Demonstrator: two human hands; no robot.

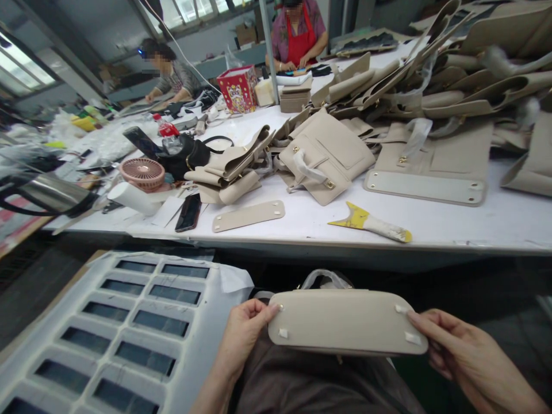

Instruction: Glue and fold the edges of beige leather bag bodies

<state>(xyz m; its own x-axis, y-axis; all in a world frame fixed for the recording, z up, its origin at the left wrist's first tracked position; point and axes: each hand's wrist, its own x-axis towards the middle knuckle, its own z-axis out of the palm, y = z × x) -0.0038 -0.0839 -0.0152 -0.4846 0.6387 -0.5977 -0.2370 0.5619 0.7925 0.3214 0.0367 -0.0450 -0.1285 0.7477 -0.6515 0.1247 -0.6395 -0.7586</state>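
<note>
A beige bag (345, 322) is held over my lap with its long, rounded base facing up. Small white tabs cover three of the base's corner spots, and a metal stud shows at the upper left corner. My left hand (248, 330) pinches the left end beside that stud. At the right end, my right hand (451, 339) grips the edge near two white tabs, its thumb on top. Behind the base rises the bag's plastic-wrapped handle (326, 278).
A white table (302, 230) ahead bears a loose beige base piece (249, 216), a yellow scraper-like tool (371, 222), a phone (188, 212), a pink fan (142, 173) and piled beige bags (328, 152). A white slotted crate (142, 310) stands left. Two people work beyond.
</note>
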